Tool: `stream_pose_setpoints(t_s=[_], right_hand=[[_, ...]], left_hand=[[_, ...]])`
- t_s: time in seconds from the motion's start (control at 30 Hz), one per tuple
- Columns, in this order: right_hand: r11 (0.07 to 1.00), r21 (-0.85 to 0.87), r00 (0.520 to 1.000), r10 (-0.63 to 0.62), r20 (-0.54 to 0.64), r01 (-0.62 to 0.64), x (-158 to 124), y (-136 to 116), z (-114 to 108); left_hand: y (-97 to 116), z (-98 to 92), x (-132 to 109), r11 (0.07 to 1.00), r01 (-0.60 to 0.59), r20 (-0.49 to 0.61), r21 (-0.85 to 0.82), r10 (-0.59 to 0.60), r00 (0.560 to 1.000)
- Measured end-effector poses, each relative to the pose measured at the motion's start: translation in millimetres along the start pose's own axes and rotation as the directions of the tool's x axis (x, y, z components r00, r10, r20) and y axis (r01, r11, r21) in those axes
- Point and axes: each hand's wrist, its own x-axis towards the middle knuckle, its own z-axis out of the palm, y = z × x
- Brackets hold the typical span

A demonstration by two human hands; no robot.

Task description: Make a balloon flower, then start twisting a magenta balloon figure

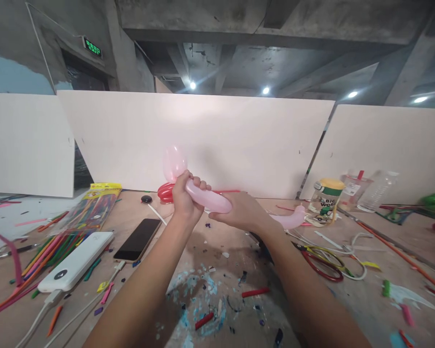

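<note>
A long pale pink balloon (pixel 206 197) is held up over the table in both hands. My left hand (pixel 186 198) is wrapped round it near a twist, with a round pink bubble (pixel 174 163) sticking up above the fist. My right hand (pixel 241 211) cups the sausage-shaped end from below and behind, fingers closed on it. A red inflated balloon (pixel 166 192) lies on the table just behind my left hand. Another pink balloon piece (pixel 292 218) lies to the right of my right hand.
A black phone (pixel 137 240) and a white power bank (pixel 76 260) lie at left, beside a packet of coloured balloons (pixel 90 208) and loose uninflated ones. Cups (pixel 325 198) and a bottle stand at right. Balloon scraps, cables and scissors (pixel 322 263) litter the wooden table. White boards (pixel 203 140) wall the back.
</note>
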Motion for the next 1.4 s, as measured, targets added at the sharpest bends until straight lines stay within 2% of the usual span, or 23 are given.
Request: stream_pose_setpoints(t_s=[0.07, 0.4, 0.63, 0.9, 1.17, 1.4], right_hand=[[1.000, -0.006, 1.000, 0.010, 0.025, -0.010, 0, -2, 4], [0.984, -0.179, 0.998, 0.015, -0.054, -0.024, 0, -14, 14], [0.969, -0.247, 0.996, -0.027, -0.086, 0.005, -2, -20, 12], [0.970, -0.244, 0.997, -0.029, -0.072, 0.011, 0, -19, 15], [0.972, -0.236, 0.999, 0.008, -0.042, -0.018, 1, -21, 17], [0.966, -0.257, 0.998, 0.008, -0.062, -0.024, 0, -23, 19]], left_hand=[[2, 2.5, -2, 1.000, -0.015, -0.008, 0.023, 0.015, 1.000], [-1, 7.7, -10, 0.999, -0.020, -0.105, 0.027, 0.023, 0.994], [1, 16.2, -15, 1.000, -0.020, -0.073, 0.003, 0.020, 0.997], [-2, 15.3, -16, 1.000, -0.024, -0.047, -0.014, 0.023, 0.999], [-3, 14.5, -17, 1.000, -0.007, -0.071, -0.013, 0.006, 0.997], [-6, 14.4, -16, 1.000, -0.004, -0.062, -0.019, 0.002, 0.998]])
